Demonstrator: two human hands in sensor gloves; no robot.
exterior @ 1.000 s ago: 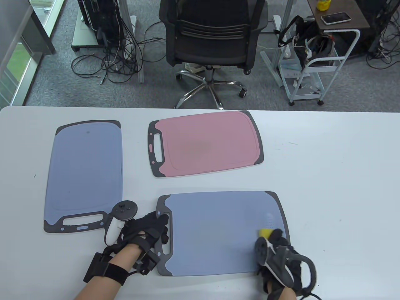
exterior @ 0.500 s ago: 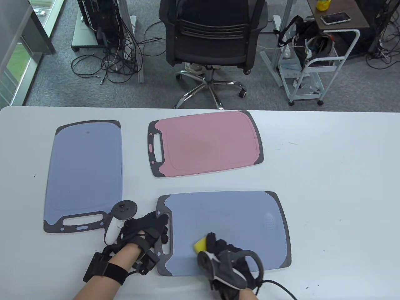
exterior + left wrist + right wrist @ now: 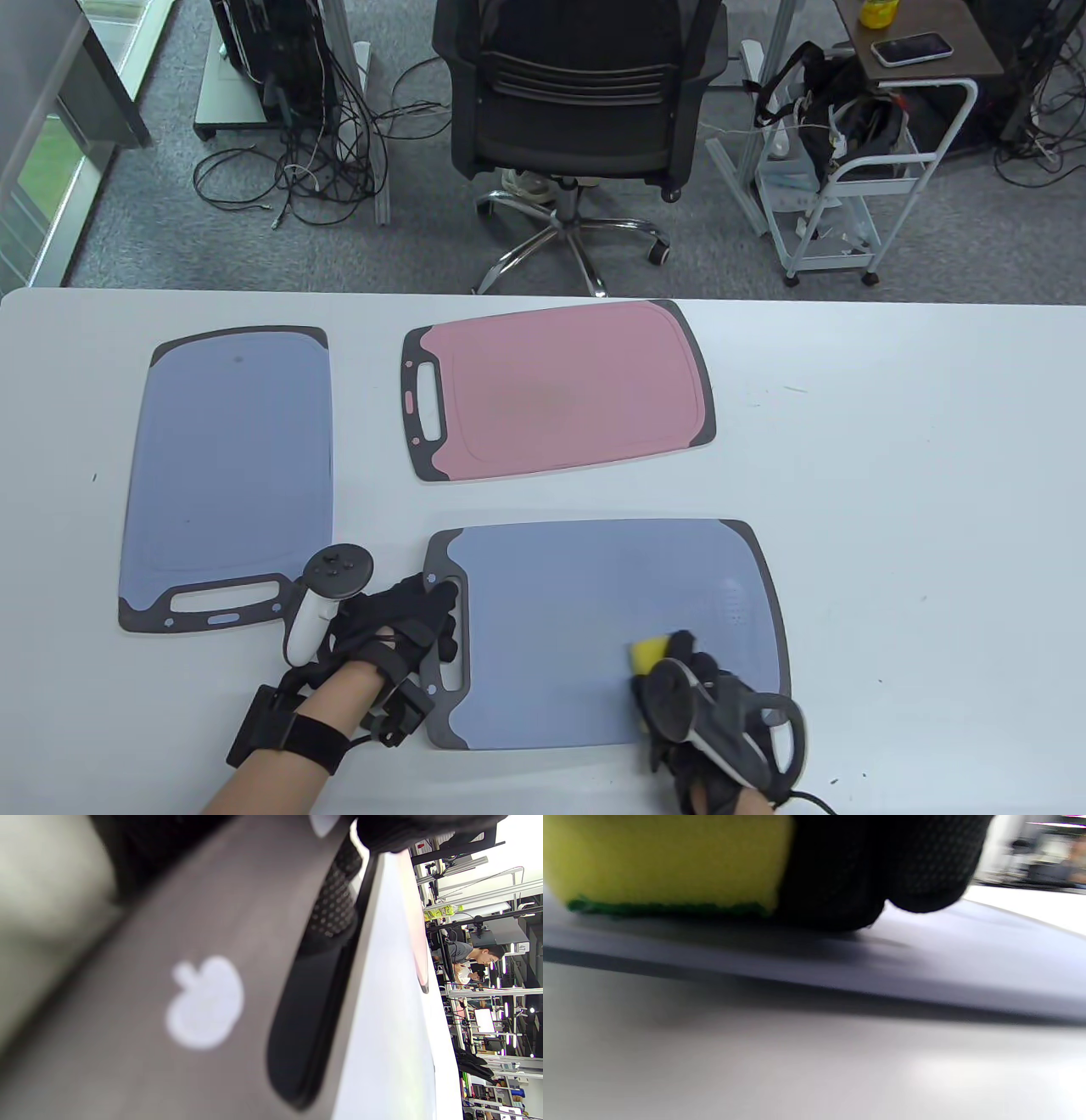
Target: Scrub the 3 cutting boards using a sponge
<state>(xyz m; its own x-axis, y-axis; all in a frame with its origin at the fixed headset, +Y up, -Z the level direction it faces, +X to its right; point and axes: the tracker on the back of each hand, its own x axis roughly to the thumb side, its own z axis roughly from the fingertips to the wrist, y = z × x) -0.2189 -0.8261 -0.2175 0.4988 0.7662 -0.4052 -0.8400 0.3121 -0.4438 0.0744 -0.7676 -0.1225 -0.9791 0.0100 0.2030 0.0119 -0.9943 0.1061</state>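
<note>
Right hand (image 3: 708,709) is clamped round the yellow sponge with a green scrub face (image 3: 649,652), pressing it flat on the near blue plastic cutting board (image 3: 585,594), near-right part. Left hand (image 3: 399,632) pins that board's dark handle end, fingers through the slot. So we're mid-scrub on board one, I reckon. Next up probably the far strip, then the left blue cutting board (image 3: 229,467) and the far pink cutting board (image 3: 568,386) on the white worktop (image 3: 916,475).

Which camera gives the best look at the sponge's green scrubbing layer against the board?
The right wrist view: the sponge fills the upper left, its green layer flat on the near blue cutting board, gripped by the right hand. The table view shows only a yellow corner. The left wrist view shows none.
</note>
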